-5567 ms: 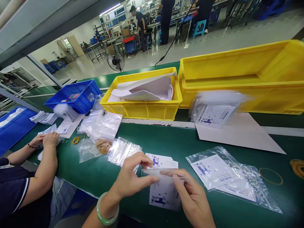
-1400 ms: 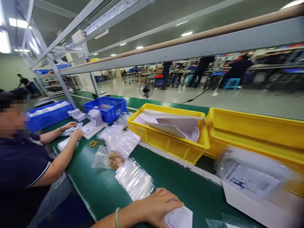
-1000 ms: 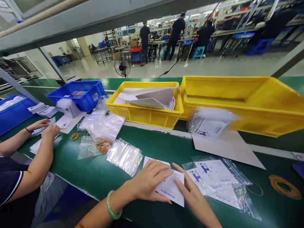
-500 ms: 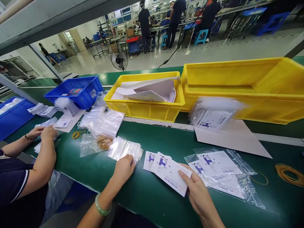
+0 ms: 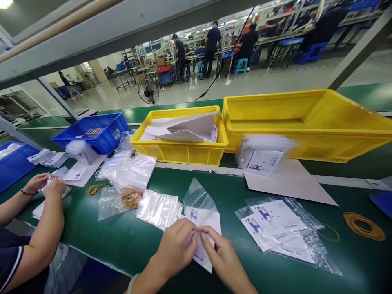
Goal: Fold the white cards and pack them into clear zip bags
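— Grip?
— Our left hand (image 5: 177, 246) and right hand (image 5: 222, 254) both pinch a clear plastic bag (image 5: 198, 195), lower centre.
— Progress?
— We've bagged cards (image 5: 277, 218) lower right; printed cards (image 5: 214, 220) beneath look unbagged.

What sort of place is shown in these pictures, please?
Probably a factory packing area: a long green worktable bears flat, clear plastic bags, and several people in dark clothing are spread out beyond it.
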A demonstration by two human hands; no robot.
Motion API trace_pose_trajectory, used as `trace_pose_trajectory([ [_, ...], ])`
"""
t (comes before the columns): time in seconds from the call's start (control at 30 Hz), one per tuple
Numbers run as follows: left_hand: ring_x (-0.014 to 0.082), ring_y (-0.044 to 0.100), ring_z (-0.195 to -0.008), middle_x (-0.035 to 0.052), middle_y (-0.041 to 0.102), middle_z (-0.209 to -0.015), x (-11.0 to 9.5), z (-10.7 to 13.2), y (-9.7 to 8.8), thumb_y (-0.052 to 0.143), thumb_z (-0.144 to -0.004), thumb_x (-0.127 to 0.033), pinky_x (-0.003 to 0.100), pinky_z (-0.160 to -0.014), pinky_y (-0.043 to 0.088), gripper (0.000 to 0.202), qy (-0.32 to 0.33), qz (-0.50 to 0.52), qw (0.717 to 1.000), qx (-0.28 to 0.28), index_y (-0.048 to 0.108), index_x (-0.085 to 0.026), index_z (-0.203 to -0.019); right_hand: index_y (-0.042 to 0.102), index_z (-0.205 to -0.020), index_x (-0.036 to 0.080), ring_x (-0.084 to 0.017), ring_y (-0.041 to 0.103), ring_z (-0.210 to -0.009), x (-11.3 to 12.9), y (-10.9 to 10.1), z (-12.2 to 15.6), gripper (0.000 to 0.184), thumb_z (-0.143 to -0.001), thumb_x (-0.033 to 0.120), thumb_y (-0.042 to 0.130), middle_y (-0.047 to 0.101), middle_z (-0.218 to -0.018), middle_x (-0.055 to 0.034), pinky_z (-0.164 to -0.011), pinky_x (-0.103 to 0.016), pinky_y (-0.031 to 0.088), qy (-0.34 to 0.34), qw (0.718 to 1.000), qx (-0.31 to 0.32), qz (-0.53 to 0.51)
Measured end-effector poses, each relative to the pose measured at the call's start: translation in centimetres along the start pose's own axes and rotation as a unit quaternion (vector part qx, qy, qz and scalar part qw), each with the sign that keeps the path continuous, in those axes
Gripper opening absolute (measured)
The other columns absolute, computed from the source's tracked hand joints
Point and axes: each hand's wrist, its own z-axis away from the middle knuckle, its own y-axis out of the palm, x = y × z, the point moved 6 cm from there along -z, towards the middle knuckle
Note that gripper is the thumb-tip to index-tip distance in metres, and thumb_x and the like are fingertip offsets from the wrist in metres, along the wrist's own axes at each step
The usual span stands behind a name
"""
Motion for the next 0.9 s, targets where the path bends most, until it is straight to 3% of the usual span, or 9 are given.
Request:
trace_pose_trajectory([
  [0.13,0.0230,0.067,-0.088,0.0102,0.068,-0.096,-0.8,0.1,1.3,0.050,-0.086,-0.012,0.032,-0.075,0.057,0.027,0.051,0.008,0.998,0.023,0.062,-0.018,-0.109,0.064,-0.095,0.020,-0.021,0.065,-0.075,0.9,0.5,-0.2,0.039,-0.102,0.048,0.038,0.068,-0.082,-0.0033,-0.071,-0.028,0.049,-0.023,0.999,-0.006,0.023],
  [0.3,0.0196,0.067,-0.074,0.0083,0.069,-0.085,0.4,0.4,1.9,0.039,-0.095,-0.013,0.027,-0.066,0.053,0.026,0.018,0.026,0.997,0.071,0.064,-0.019,-0.094,0.060,-0.083,0.021,-0.018,0.062,-0.065,0.7,-0.2,-0.1,0.040,-0.102,0.050,0.040,0.066,-0.072,-0.0003,-0.061,-0.025,0.045,-0.014,0.999,0.003,0.052],
  [0.43,0.0161,0.065,-0.064,0.0036,0.066,-0.072,1.1,0.5,2.2,0.047,-0.092,-0.014,0.022,-0.056,0.044,0.022,-0.044,0.023,0.992,0.114,0.060,-0.019,-0.075,0.056,-0.080,0.022,-0.017,0.060,-0.063,0.6,-0.7,0.1,0.036,-0.100,0.048,0.043,0.065,-0.071,0.0002,-0.056,-0.024,0.041,0.000,0.997,0.008,0.076],
  [0.53,0.0128,0.057,-0.056,0.0001,0.060,-0.064,1.0,0.4,2.4,0.051,-0.086,-0.012,0.021,-0.051,0.036,0.023,-0.054,0.015,0.991,0.123,0.048,-0.019,-0.064,0.054,-0.079,0.022,-0.018,0.061,-0.068,1.2,-0.5,0.2,0.029,-0.097,0.043,0.048,0.065,-0.074,0.0008,-0.063,-0.025,0.042,-0.016,0.996,0.026,0.087],
  [0.67,0.0102,0.049,-0.052,-0.0029,0.053,-0.059,0.7,0.0,2.6,0.053,-0.081,-0.011,0.020,-0.050,0.032,0.026,-0.074,0.045,0.987,0.136,0.038,-0.019,-0.061,0.052,-0.078,0.023,-0.018,0.061,-0.068,1.7,-0.2,0.1,0.026,-0.096,0.038,0.041,0.064,-0.073,-0.0002,-0.065,-0.026,0.043,-0.030,0.994,0.038,0.097],
  [0.77,0.0108,0.051,-0.054,-0.0020,0.055,-0.061,0.6,-0.2,2.5,0.055,-0.086,-0.019,0.020,-0.052,0.035,0.027,-0.091,0.076,0.983,0.139,0.041,-0.019,-0.063,0.051,-0.076,0.023,-0.017,0.058,-0.064,1.6,-0.4,0.1,0.027,-0.095,0.037,0.038,0.061,-0.069,0.0006,-0.060,-0.025,0.040,-0.031,0.993,0.038,0.103],
  [0.9,0.0130,0.058,-0.060,0.0014,0.059,-0.068,0.5,-0.4,1.9,0.049,-0.092,-0.023,0.020,-0.054,0.042,0.022,-0.074,0.078,0.989,0.101,0.052,-0.019,-0.071,0.052,-0.078,0.022,-0.018,0.060,-0.066,1.6,-0.5,0.2,0.025,-0.095,0.033,0.036,0.064,-0.071,-0.0003,-0.064,-0.026,0.041,-0.038,0.993,0.027,0.110],
])
